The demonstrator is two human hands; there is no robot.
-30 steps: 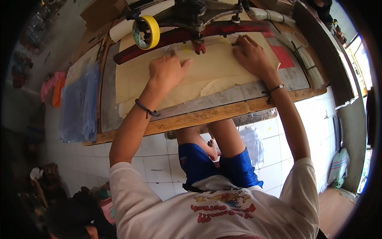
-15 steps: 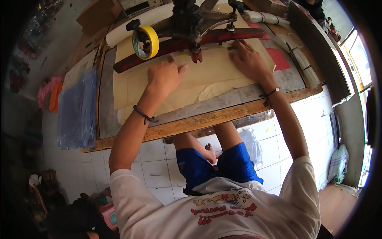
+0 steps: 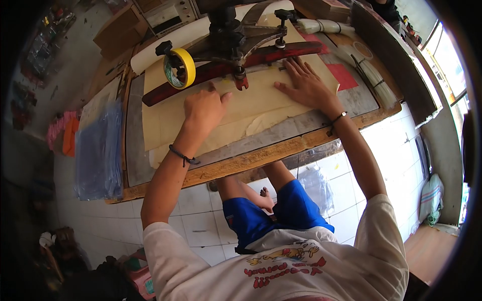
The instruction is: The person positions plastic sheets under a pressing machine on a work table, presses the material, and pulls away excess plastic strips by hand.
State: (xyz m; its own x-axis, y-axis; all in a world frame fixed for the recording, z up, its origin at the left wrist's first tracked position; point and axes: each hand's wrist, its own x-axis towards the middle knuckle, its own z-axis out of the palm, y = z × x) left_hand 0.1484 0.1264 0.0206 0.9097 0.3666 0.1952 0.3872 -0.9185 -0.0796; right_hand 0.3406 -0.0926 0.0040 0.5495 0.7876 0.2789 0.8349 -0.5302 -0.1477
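My left hand (image 3: 205, 107) rests on a tan sheet (image 3: 251, 109), just in front of a long dark red bar (image 3: 201, 74). Its index finger points at the bar and the thumb sticks out sideways; the other fingers look curled, and I see nothing held. My right hand (image 3: 307, 86) lies flat on the sheet with fingers spread, the tips close to the bar's right part. Above the bar stands a dark metal press frame (image 3: 228, 37) with knobs. A yellow tape roll (image 3: 188, 69) hangs on its left knob. The sheet's near edge is wrinkled.
Clear blue plastic sheets (image 3: 99, 155) hang over the table's left side. A wooden edge (image 3: 251, 158) runs along the front. Red sheets (image 3: 342, 76) and bundles of pale strips (image 3: 374, 75) lie at right. A cardboard box (image 3: 118, 32) stands at back left.
The camera view has shifted slightly, so the table sits a little lower and further left at the back. My right hand has flattened, its thumb now spread further from the fingers.
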